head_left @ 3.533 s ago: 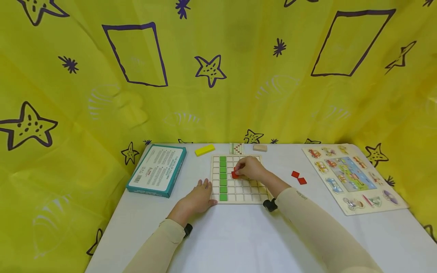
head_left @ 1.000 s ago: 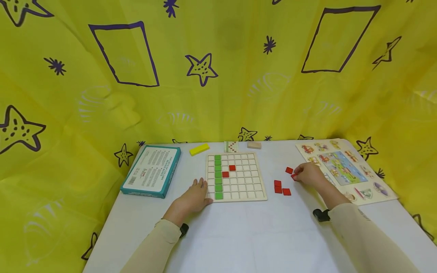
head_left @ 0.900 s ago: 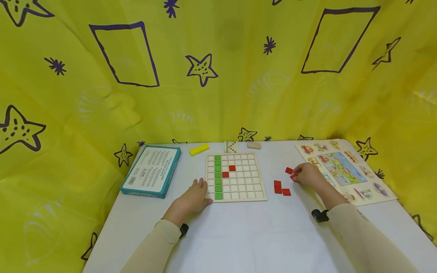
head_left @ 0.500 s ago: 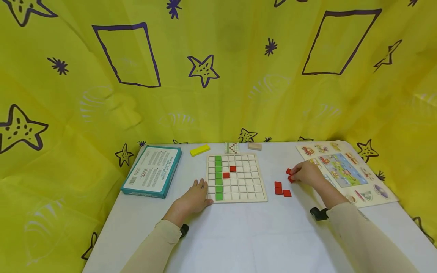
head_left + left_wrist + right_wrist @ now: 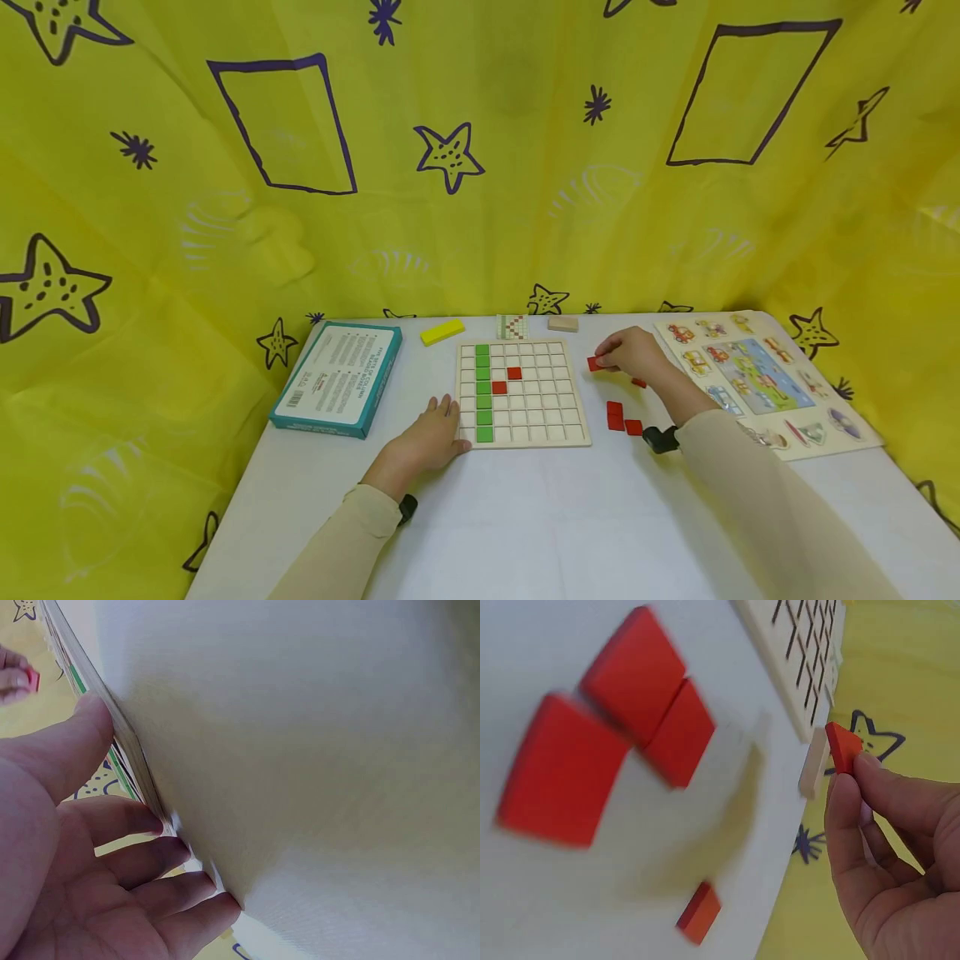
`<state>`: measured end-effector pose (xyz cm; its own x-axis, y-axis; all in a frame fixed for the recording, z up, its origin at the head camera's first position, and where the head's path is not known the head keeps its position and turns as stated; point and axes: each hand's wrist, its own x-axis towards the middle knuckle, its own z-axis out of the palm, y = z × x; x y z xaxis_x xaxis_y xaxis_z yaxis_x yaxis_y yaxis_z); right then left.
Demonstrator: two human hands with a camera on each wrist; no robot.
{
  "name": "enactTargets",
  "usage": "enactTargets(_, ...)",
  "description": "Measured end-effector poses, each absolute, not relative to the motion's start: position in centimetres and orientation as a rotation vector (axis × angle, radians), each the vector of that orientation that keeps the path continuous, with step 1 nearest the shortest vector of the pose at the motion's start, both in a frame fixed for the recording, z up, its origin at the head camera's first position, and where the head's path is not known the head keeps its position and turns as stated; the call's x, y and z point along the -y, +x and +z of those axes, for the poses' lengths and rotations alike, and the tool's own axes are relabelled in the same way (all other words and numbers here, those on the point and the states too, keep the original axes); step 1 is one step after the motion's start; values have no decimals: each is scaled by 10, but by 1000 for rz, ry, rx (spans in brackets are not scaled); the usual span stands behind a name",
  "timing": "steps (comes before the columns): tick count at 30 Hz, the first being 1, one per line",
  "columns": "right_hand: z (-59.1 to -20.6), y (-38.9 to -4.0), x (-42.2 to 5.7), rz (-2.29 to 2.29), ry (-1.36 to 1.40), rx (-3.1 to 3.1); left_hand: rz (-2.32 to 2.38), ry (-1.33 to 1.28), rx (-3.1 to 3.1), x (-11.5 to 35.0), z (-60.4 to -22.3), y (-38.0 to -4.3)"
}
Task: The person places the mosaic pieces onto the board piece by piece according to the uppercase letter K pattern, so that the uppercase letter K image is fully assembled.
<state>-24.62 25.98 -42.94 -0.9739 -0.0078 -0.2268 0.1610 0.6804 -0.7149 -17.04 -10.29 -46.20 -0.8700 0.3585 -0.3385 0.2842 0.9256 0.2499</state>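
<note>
Between thumb and fingertips my right hand [image 5: 636, 354] pinches a square red tile [image 5: 594, 364], raised above the table just right of the wooden grid board [image 5: 551, 408]; the right wrist view shows this red tile [image 5: 844, 746] edge-on. Fingers extended, my left hand [image 5: 423, 437] rests against the board's left side, its thumb at the front corner. A column of green tiles [image 5: 483, 387] fills the board's second column. Two red tiles [image 5: 499, 387] sit diagonally beside it. Three loose red tiles [image 5: 637, 675] lie together on the table, with another red tile [image 5: 699, 913] apart, partly under the right hand.
Behind the board are a yellow block [image 5: 442, 332], a small pattern card [image 5: 512, 327] and a plain wooden block [image 5: 562, 323]. A teal-edged box [image 5: 337, 379] lies at left, a picture puzzle board [image 5: 757, 375] at right. A yellow patterned curtain [image 5: 510, 233] hangs behind the table.
Earlier my right hand was at the board with a red tile; then it reached the loose tiles at right. Now it has lifted one and moved left. My left hand stays at the board.
</note>
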Motion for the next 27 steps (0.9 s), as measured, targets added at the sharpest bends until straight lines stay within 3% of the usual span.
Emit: enactTargets(27,-451,-297,-169,-1274,-3,-2643,260,452,-2703,103,-463,-172)
